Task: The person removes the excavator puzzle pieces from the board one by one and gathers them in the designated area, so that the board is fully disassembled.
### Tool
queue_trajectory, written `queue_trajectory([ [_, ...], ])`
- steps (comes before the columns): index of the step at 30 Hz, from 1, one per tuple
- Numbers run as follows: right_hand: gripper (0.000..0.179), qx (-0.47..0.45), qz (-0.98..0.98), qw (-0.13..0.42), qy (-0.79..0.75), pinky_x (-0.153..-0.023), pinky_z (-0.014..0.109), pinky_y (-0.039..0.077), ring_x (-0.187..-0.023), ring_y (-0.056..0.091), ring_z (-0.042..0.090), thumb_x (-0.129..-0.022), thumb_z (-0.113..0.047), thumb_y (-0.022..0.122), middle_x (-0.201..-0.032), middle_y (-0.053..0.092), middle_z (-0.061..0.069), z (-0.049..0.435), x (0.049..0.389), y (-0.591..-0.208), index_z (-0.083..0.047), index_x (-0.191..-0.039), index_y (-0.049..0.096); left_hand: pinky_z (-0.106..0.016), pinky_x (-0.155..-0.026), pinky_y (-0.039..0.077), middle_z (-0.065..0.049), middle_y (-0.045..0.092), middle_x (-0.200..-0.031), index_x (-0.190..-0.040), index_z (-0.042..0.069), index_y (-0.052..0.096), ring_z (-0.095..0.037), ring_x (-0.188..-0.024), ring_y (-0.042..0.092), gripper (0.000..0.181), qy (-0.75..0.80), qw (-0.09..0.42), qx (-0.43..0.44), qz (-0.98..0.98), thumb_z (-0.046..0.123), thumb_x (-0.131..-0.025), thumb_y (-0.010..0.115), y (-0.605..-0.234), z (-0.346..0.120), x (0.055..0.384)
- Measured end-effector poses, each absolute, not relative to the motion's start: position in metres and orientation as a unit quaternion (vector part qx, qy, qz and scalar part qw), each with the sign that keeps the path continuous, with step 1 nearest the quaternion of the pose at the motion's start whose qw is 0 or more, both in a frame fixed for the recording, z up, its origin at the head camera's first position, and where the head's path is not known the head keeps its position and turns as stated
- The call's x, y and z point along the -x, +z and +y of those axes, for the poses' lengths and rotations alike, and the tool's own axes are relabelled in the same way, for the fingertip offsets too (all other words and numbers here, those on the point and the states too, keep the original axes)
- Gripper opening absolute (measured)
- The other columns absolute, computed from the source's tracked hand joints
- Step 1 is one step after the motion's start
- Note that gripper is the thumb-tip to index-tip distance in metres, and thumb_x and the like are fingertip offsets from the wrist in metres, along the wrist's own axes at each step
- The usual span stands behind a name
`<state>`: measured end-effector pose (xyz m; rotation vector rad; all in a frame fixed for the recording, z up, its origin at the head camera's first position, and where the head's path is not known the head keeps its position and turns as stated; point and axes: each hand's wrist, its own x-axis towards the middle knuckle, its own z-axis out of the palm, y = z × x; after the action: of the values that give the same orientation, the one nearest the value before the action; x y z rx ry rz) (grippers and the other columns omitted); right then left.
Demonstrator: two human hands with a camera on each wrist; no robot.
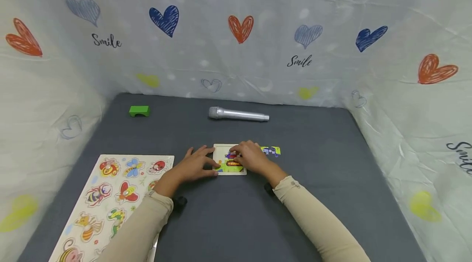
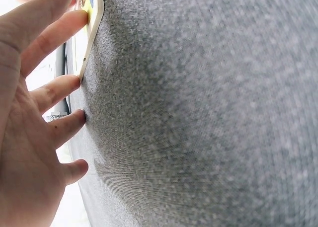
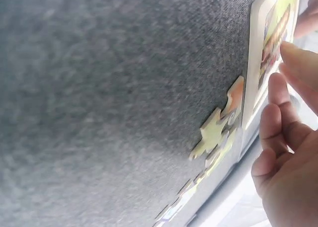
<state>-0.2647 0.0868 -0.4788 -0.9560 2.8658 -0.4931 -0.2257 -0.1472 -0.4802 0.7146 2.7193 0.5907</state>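
Spread at the left hand [image 1: 195, 165], touching the left edge of the small puzzle board [image 1: 223, 150] between both hands. Bent over its right edge at the right hand [image 1: 254, 159]; cannot tell whether pinching anything. Bordered by puzzle pieces [image 1: 271, 151] just beyond the right hand, a microphone [image 1: 239, 114] ahead, a larger board [image 1: 107, 221] left of both hands. Roomiest on tabletop [image 1: 321, 159] to the right.

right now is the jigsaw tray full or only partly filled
Partly filled: the jigsaw tray shows bare pale backing toward its far edge, and loose jigsaw pieces lie outside it.
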Motion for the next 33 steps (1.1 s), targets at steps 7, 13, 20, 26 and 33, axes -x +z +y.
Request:
queue_trajectory([
  [7, 0.027, 0.305, 0.940, 0.075, -0.135, -0.079, 0.039, 0.040, -0.101, 0.055, 0.023, -0.091, -0.024, 0.069, -0.107, 0.062, 0.002, 0.084, 0.272, -0.478, -0.021, -0.118, 0.067, -0.072, -0.109, 0.008, -0.010, 0.038, -0.153, -0.114, 0.027, 0.074, -0.039, -0.146, 0.020, 0.032, 0.202, 0.123, -0.248, 0.939, 0.045, -0.088, 0.068, -0.483, -0.146, 0.227],
  [13, 0.027, 0.291, 0.943, 0.075, -0.144, -0.079, 0.038, 0.039, -0.105, 0.054, 0.024, -0.088, -0.024, 0.073, -0.108, 0.063, 0.000, 0.082, 0.275, -0.476, -0.019, -0.114, 0.066, -0.071, -0.109, 0.007, -0.010, 0.038, -0.154, -0.114, 0.026, 0.074, -0.039, -0.147, 0.019, 0.032, 0.205, 0.126, -0.250, 0.938, 0.045, -0.088, 0.068, -0.481, -0.146, 0.227],
  [20, 0.026, 0.269, 0.933, 0.076, -0.227, -0.083, 0.039, 0.035, -0.099, 0.054, 0.020, -0.086, -0.022, 0.075, -0.104, 0.070, -0.002, 0.083, 0.268, -0.476, -0.016, -0.110, 0.065, -0.073, -0.108, 0.009, -0.011, 0.038, -0.153, -0.113, 0.026, 0.074, -0.040, -0.146, 0.021, 0.032, 0.202, 0.120, -0.255, 0.938, 0.045, -0.088, 0.069, -0.482, -0.147, 0.226],
  [26, 0.039, 0.270, 0.932, 0.074, -0.230, -0.081, 0.037, 0.033, -0.096, 0.053, 0.018, -0.080, -0.030, 0.081, -0.102, 0.067, -0.004, 0.083, 0.264, -0.474, -0.017, -0.112, 0.063, -0.073, -0.108, 0.009, -0.011, 0.038, -0.153, -0.113, 0.026, 0.074, -0.040, -0.146, 0.021, 0.032, 0.201, 0.120, -0.255, 0.938, 0.045, -0.088, 0.068, -0.483, -0.146, 0.226],
  [33, 0.031, 0.277, 0.935, 0.041, -0.219, -0.078, 0.036, 0.034, -0.092, 0.054, 0.016, -0.082, -0.027, 0.079, -0.096, 0.066, -0.007, 0.081, 0.261, -0.475, -0.019, -0.106, 0.062, -0.073, -0.108, 0.009, -0.011, 0.038, -0.153, -0.113, 0.026, 0.074, -0.040, -0.146, 0.021, 0.032, 0.202, 0.121, -0.254, 0.938, 0.045, -0.088, 0.069, -0.482, -0.147, 0.225],
])
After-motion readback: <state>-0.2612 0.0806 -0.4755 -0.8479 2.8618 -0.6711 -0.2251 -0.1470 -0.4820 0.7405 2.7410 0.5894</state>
